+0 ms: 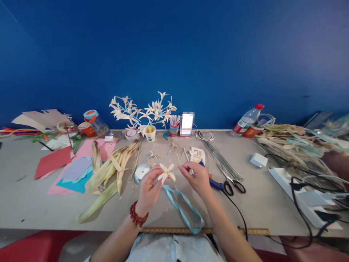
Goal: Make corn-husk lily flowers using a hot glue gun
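Note:
My left hand (149,185), with a red bead bracelet at its wrist, is closed on a pale flower (167,172) with several spread petals. To the right, my right hand (195,177) is pinched around something thin that I cannot make out, its fingertips a little apart from the petals. Light blue ribbon (181,209) loops down from near my left hand to the table's front edge. Its white roll (142,171) lies just left of that hand. Beyond my right hand are a blue glue gun (216,184) and black-handled scissors (233,185).
Corn husks (105,176) and coloured paper (73,182) lie at the left. Behind stand flower stems in a white cup (149,133). Metal wires (222,160), a bottle (247,122) and a power strip (294,193) with cables are at the right. A ruler (177,230) lines the front edge.

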`<state>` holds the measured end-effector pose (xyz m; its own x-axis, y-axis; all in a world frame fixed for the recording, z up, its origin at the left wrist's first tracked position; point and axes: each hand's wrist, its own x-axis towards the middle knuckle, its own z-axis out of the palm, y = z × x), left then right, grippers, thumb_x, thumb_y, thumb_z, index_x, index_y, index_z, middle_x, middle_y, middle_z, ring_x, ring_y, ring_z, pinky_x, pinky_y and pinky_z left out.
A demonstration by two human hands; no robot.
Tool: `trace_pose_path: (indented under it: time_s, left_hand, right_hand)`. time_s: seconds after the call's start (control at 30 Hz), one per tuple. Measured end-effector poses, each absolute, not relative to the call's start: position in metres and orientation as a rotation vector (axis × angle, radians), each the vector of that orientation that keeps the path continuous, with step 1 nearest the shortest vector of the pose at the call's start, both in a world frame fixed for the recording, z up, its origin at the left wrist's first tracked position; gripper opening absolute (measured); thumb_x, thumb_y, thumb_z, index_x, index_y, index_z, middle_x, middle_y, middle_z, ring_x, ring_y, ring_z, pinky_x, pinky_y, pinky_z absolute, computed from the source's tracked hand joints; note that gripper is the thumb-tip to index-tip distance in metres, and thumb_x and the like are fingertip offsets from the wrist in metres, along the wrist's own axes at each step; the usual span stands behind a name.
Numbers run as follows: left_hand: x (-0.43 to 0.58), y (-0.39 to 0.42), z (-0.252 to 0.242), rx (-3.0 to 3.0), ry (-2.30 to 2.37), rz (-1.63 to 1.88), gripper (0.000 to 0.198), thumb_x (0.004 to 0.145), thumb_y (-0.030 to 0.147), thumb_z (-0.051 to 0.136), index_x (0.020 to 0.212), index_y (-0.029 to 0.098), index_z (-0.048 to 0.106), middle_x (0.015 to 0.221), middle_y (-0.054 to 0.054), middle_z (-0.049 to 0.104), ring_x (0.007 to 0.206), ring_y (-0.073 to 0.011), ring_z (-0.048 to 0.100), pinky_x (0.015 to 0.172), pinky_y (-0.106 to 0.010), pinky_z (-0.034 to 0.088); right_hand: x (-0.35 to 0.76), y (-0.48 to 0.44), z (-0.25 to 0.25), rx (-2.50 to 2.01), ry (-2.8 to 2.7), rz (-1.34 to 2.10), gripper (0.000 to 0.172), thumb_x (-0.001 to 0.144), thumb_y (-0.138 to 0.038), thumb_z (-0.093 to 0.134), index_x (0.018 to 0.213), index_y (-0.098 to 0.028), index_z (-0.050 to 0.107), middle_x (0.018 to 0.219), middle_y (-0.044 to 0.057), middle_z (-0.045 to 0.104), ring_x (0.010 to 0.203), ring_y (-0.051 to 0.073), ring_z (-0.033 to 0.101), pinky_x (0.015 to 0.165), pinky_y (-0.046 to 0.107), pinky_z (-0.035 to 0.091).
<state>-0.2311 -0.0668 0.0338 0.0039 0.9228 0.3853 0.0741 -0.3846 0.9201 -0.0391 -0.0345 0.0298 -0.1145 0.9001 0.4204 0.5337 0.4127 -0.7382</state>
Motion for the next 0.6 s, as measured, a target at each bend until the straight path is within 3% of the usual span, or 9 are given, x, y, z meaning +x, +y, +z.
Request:
trace_pose_path:
  time_s: [0.07,0.13,0.3,0.6]
  left_hand:
    - [-0.230,-0.067,0.033,1.583,1.051,1.482,0.010,0.085,0.025,0.061,0.080,0.019,0.067,0.076,-0.004,0.062,0.074,-0.0173,0.055,0.072,-0.029,0.044]
    - [-0.229,-0.068,0.032,1.606,1.040,1.499,0.008,0.085,0.024,0.060,0.082,0.019,0.066,0.077,-0.004,0.061,0.075,-0.0183,0.055,0.073,-0.030,0.044]
    - [-0.224,-0.071,0.033,1.619,1.042,1.558,0.009,0.084,0.026,0.060,0.080,0.021,0.067,0.078,-0.004,0.063,0.079,-0.0203,0.058,0.075,-0.032,0.046]
    - [-0.218,-0.075,0.037,1.560,1.066,1.553,0.010,0.084,0.025,0.060,0.079,0.020,0.067,0.080,-0.004,0.065,0.078,-0.0197,0.059,0.074,-0.031,0.046]
  right_hand:
    - [-0.047,-0.040,0.035,-1.066,-1.749,0.625,0.013,0.087,-0.033,0.061,0.090,-0.023,0.069,0.095,0.007,0.071,0.092,0.023,0.064,0.086,0.039,0.048]
    - [-0.056,-0.046,0.039,-0.911,-1.654,0.773,0.015,0.086,-0.029,0.064,0.099,-0.026,0.069,0.105,0.008,0.069,0.102,0.024,0.062,0.091,0.041,0.047]
    - [-0.077,-0.063,0.043,-0.777,-1.430,0.942,0.015,0.080,-0.032,0.070,0.094,-0.026,0.068,0.097,0.006,0.065,0.093,0.023,0.062,0.084,0.036,0.050]
    - [-0.087,-0.068,0.048,-0.761,-1.302,0.956,0.008,0.080,-0.030,0.071,0.085,-0.025,0.068,0.088,0.005,0.064,0.087,0.022,0.060,0.079,0.035,0.050]
